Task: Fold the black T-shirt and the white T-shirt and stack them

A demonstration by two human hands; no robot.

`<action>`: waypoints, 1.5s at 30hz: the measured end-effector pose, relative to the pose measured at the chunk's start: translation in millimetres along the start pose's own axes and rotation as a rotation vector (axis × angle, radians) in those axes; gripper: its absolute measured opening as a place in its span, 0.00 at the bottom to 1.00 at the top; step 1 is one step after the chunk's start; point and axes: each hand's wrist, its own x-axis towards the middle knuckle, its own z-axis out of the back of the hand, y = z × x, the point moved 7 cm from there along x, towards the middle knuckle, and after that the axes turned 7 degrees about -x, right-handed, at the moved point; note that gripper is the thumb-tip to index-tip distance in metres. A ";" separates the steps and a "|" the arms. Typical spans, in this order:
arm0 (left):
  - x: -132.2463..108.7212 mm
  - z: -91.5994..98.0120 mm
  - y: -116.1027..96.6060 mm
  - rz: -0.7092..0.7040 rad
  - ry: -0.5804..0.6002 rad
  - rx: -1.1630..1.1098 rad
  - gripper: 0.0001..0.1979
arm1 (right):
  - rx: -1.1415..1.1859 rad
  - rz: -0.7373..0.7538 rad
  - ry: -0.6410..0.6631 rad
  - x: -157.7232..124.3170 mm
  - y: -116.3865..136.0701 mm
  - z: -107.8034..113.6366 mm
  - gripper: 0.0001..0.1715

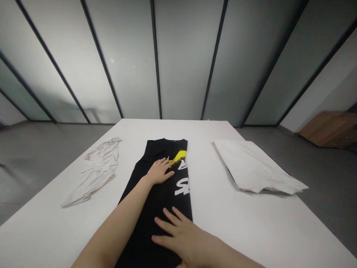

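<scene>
A black T-shirt (166,201) with a yellow and white print lies lengthwise on the white table, its right edge straight as if folded. My left hand (160,171) rests on its upper part, fingers spread beside the yellow patch. Nearer to me, my right hand (182,239) is spread over the lower right part of the shirt, fingers apart. Neither hand grips the cloth. My right hand and forearm hide the shirt's lower right corner.
On the left of the white table (202,131) lies a crumpled white garment (99,168). A flat white folded cloth (255,166) lies on the right, its corner reaching the table's edge. Behind stand frosted glass panels (187,51). A wooden cabinet (333,128) is at the far right.
</scene>
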 end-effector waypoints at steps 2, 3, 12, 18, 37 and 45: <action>1.1 -1.2 -1.6 0.018 0.004 0.012 0.32 | 0.055 0.085 0.006 1.5 7.7 -5.7 0.47; 1.7 -1.7 -2.1 0.026 0.012 0.018 0.32 | 0.113 0.123 -0.003 2.4 9.5 -7.3 0.43; 9.8 1.7 -0.8 0.027 0.054 0.039 0.31 | 0.055 -0.253 -0.227 1.7 -36.2 14.2 0.36; 5.5 6.2 -3.5 0.035 0.032 0.015 0.28 | 0.104 -0.026 0.030 -4.7 -1.3 2.6 0.50; -95.9 -50.3 -115.6 0.027 -0.113 0.007 0.38 | 0.342 -0.351 -0.825 -14.1 -101.9 51.5 0.24; -125.7 -52.9 -125.8 0.009 -0.035 0.001 0.43 | -0.213 -0.571 -0.320 48.4 -163.2 46.1 0.37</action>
